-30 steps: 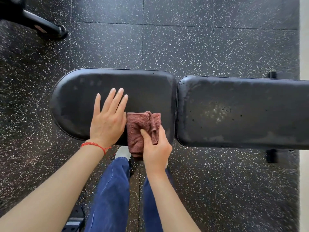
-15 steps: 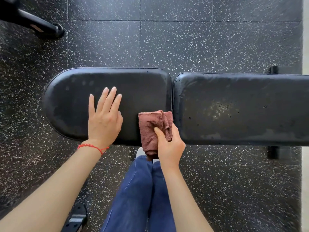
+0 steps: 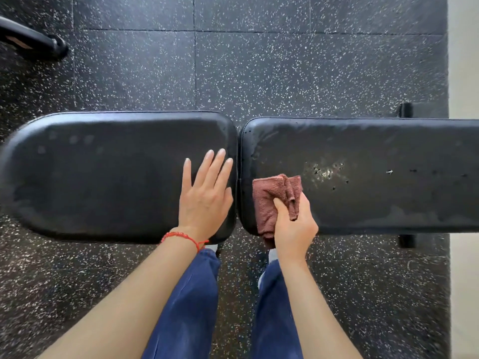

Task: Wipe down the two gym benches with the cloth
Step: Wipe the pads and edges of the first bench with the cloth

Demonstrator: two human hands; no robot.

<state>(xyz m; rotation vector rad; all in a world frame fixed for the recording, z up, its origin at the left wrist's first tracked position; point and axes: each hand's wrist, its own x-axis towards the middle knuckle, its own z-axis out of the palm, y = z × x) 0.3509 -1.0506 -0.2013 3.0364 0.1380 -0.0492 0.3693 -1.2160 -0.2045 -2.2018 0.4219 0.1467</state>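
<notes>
Currently the cloth (image 3: 274,203), a folded reddish-brown terry rag, lies on the near left corner of the right pad (image 3: 375,174), with its lower end hanging over the pad's near edge. The right hand (image 3: 294,226) grasps the cloth: the thumb presses on top of the fabric and the remaining fingers are curled around its right side, pinning it to the pad surface. Just beyond the cloth, toward the pad's middle, a patch of pale specks and small dark pits marks the black upholstery, and dull smears run along the pad's near and far margins. The right pad extends past the right edge of the view. A narrow gap separates it from the left pad (image 3: 103,177), which is rounded at its far left end and carries faint round marks near its far edge. The left hand (image 3: 206,200) is released and holds nothing; it lies flat, palm down, on the right portion of the left pad, fingers extended and close together, fingertips pointing away from the person and just beside the gap. A red bracelet (image 3: 185,238) circles the left wrist at the pad's near edge. Both forearms are bare. Below the pads, two legs in blue trousers (image 3: 191,307) stand on the floor (image 3: 285,68), made of black rubber tiles flecked with white. A black frame foot (image 3: 405,240) projects from under the right pad on the near side, and a second one shows on the far side. A black tube (image 3: 33,41) of other equipment crosses the upper left corner.
</notes>
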